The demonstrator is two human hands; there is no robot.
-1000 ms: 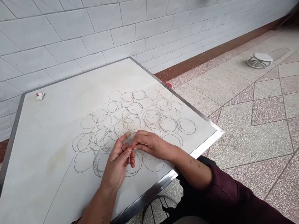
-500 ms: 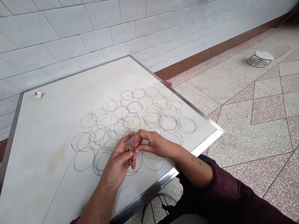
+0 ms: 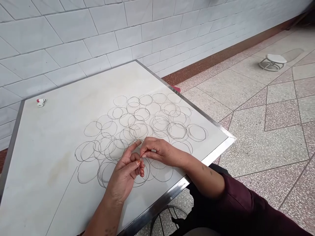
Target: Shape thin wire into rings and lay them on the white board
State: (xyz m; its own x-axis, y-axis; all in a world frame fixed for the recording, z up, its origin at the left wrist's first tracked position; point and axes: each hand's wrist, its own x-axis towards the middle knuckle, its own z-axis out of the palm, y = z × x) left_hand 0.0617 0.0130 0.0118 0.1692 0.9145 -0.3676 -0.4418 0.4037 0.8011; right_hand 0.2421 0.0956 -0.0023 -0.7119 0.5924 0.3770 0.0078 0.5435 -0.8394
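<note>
Many thin wire rings [image 3: 177,130] lie spread and overlapping on the white table [image 3: 61,131]. Above the near part of them, my left hand [image 3: 126,170] pinches a thin wire between thumb and fingers, its index finger stretched out. Touching it from the right, my right hand [image 3: 159,152] pinches the same wire near its end, thumb against index finger. A curved part of this wire [image 3: 139,169] hangs beside the left fingers; the rest of it is hard to make out.
Small white and red items [image 3: 41,102] sit at the table's far left corner. A tiled wall borders the far side. A low round stool [image 3: 273,62] stands on the floor at the right, and a metal frame [image 3: 167,219] shows below the near edge.
The fingertips have shifted slightly on the wire, and a little more of it shows between the two pinches. The rings on the table lie as before.
</note>
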